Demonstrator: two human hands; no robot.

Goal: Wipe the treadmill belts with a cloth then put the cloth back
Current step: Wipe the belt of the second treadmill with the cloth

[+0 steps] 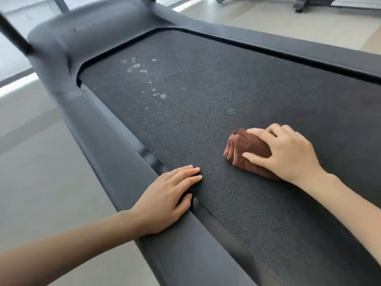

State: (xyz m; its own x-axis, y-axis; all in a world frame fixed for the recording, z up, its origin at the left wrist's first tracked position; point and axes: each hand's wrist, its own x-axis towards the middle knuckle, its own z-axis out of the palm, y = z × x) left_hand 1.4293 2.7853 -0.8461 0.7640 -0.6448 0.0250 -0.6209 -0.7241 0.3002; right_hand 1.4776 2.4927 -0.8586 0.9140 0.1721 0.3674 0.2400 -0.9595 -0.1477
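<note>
A black textured treadmill belt [206,96] runs across the view from upper left to lower right. Whitish dried spots [136,66] speckle its far end, and one darker spot [231,111] lies nearer. My right hand [288,153] presses a folded brown cloth [247,149] flat on the belt, fingers wrapped over it. My left hand [167,195] rests flat with fingers together on the belt's near edge and the grey side rail [107,141], holding nothing.
The treadmill's grey motor cover [86,32] rises at the far end, with a dark upright [14,34] at the left. The far side rail [288,50] bounds the belt. Beige floor [41,162] lies to the left. Another machine's base [305,3] stands at top right.
</note>
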